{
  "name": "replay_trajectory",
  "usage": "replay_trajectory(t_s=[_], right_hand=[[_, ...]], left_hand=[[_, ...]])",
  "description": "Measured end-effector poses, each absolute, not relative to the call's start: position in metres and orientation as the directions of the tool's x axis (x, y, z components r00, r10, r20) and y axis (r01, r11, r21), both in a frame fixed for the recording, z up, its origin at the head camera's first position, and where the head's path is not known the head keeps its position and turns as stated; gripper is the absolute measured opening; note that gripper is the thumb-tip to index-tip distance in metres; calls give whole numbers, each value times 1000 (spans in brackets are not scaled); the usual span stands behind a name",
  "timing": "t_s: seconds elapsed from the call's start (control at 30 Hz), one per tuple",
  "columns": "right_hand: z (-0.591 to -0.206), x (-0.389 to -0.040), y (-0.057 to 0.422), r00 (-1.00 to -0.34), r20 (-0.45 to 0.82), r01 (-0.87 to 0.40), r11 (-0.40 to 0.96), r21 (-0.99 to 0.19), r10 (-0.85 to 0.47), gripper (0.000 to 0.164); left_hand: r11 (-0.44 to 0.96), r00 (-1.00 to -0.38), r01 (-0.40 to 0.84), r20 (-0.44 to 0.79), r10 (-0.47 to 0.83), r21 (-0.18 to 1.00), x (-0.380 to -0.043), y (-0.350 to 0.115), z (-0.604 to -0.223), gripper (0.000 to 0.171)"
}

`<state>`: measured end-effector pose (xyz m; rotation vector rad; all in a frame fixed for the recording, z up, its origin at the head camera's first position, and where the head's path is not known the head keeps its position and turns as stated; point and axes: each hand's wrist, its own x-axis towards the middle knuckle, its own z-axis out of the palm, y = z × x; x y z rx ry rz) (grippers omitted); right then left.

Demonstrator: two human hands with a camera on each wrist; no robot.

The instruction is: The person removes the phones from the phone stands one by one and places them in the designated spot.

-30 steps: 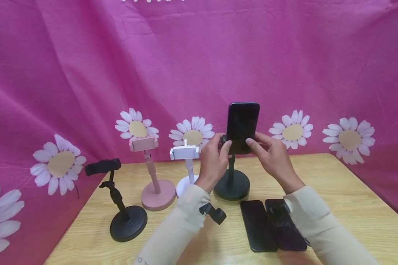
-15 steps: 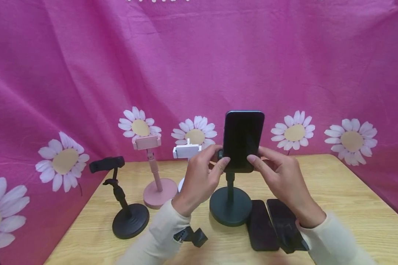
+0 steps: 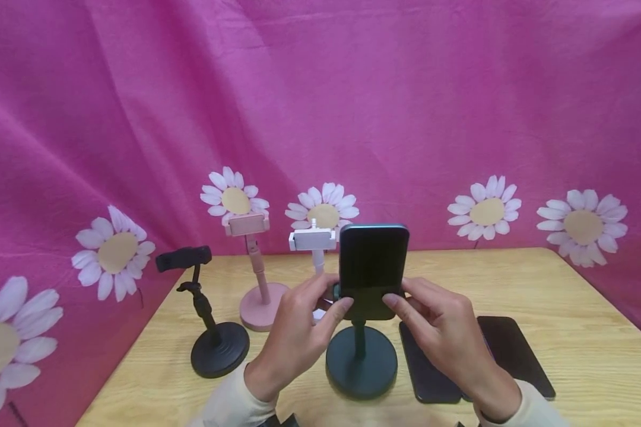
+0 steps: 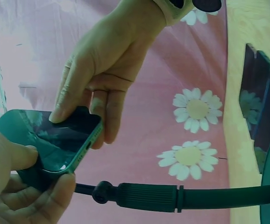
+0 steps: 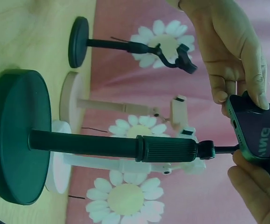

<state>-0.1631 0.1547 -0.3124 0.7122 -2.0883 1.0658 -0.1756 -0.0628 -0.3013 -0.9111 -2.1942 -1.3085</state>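
In the head view a black-screened smartphone [image 3: 374,264] stands upright at the head of a dark green phone stand [image 3: 361,367]. My left hand [image 3: 296,332] grips the phone's lower left side, thumb on the front and fingers behind. On the opposite side my right hand [image 3: 446,332] holds the lower right edge the same way. The stand's clamp is mostly hidden behind the phone and fingers. From below, the right wrist view shows the ribbed stand pole [image 5: 167,148] running up to the phone [image 5: 259,130] between both hands.
To the left are a black phone stand [image 3: 220,350], a pink one [image 3: 264,305] and a white one [image 3: 313,239]. Dark phones lie on the wooden table at the right, one [image 3: 515,356] beside another [image 3: 430,367] partly under my right hand. A pink flowered cloth [image 3: 406,118] hangs behind.
Both hands have drawn the phone and the dark green stand toward me, and the stand's base now sits nearer the front. The grip on the phone stays much the same.
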Motion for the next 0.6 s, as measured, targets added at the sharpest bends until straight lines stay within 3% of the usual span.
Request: replay_trajectory(t_s=[0.33, 0.6], right_hand=[[-321, -161, 154, -640, 753, -703, 513, -493, -153, 36], [-324, -162, 157, -639, 758, -696, 518, -496, -133, 37]], left_hand=[[282, -663, 748, 687, 297, 600, -178, -61, -317, 32], [328, -638, 767, 709, 300, 552, -181, -58, -318, 29]])
